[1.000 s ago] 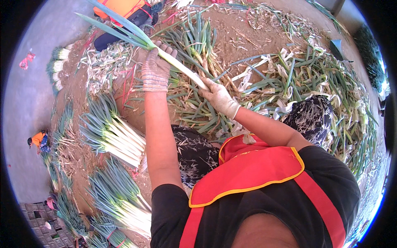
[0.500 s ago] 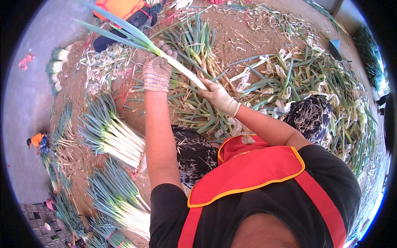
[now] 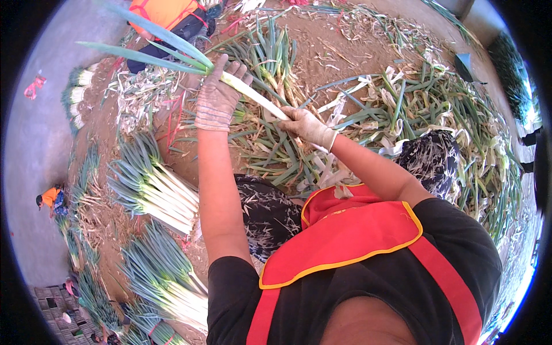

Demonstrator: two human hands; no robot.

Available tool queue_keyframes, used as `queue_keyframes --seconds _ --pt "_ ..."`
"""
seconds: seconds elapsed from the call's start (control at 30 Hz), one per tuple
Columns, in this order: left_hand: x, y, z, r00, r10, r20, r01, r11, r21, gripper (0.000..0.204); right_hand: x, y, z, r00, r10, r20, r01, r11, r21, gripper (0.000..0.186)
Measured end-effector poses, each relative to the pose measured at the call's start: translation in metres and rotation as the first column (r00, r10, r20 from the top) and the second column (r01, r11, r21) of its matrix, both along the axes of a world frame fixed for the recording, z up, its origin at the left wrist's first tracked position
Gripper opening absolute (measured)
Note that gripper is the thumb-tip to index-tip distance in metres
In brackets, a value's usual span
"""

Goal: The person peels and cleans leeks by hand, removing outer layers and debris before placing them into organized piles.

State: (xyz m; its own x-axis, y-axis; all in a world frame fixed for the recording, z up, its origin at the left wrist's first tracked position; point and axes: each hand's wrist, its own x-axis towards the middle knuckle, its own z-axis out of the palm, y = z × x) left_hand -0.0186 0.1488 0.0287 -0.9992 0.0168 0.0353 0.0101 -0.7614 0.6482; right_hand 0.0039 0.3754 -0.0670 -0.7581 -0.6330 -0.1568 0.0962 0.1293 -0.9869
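Observation:
Between my two gloved hands stretches one long green onion (image 3: 259, 98), its green leaves fanning out to the upper left and its white shaft slanting down to the right. My left hand (image 3: 220, 95), in a striped, soiled glove, is wrapped around it where the leaves begin to fork. Lower on the white shaft, my right hand (image 3: 307, 125), in a pale glove, has its fingers closed round it. The lower end passes under the right hand and is partly hidden. Just beyond my hands lies a cluster of untrimmed green onions (image 3: 273, 54) with brown roots.
A heap of stripped leaves (image 3: 443, 109) spreads over the right side. At my left lie bundles of cleaned green onions (image 3: 167, 198), with more green onions (image 3: 164, 270) nearer me. Another person in orange (image 3: 167, 12) sits at the top left. Red ties (image 3: 177, 118) lie on the dirt.
My left hand has turned, its back now showing more, and the leaves have swung lower and further left. My right hand has shifted slightly right along the white shaft.

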Motion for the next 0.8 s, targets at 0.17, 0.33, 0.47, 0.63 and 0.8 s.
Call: queue_keyframes --seconds 0.17,0.33,0.47,0.63,0.8 --pt "-0.006 0.009 -0.004 0.998 0.005 0.068 -0.004 1.0 -0.009 0.028 -0.022 -0.015 0.048 0.687 -0.178 -0.705 0.352 0.93 0.108 0.035" --pt "-0.004 0.03 -0.004 0.991 0.038 -0.127 -0.068 0.968 -0.24 0.03 -0.047 -0.05 0.093 0.539 -0.367 -0.758 0.308 0.924 -0.228 0.03" --pt "-0.013 0.007 -0.016 0.993 0.0 -0.12 -0.031 0.967 -0.251 0.034 -0.049 -0.055 0.097 0.674 -0.293 -0.678 0.239 0.955 -0.175 0.023" --pt "-0.01 -0.022 -0.011 0.994 0.103 0.033 -0.098 0.987 -0.127 0.03 -0.022 -0.035 0.092 0.898 -0.173 -0.404 0.084 0.97 -0.229 0.018" --pt "-0.01 -0.044 -0.004 0.971 0.228 0.069 -0.224 0.973 -0.063 0.029 -0.007 -0.005 0.048 0.801 -0.036 -0.597 0.085 0.995 0.053 0.019"
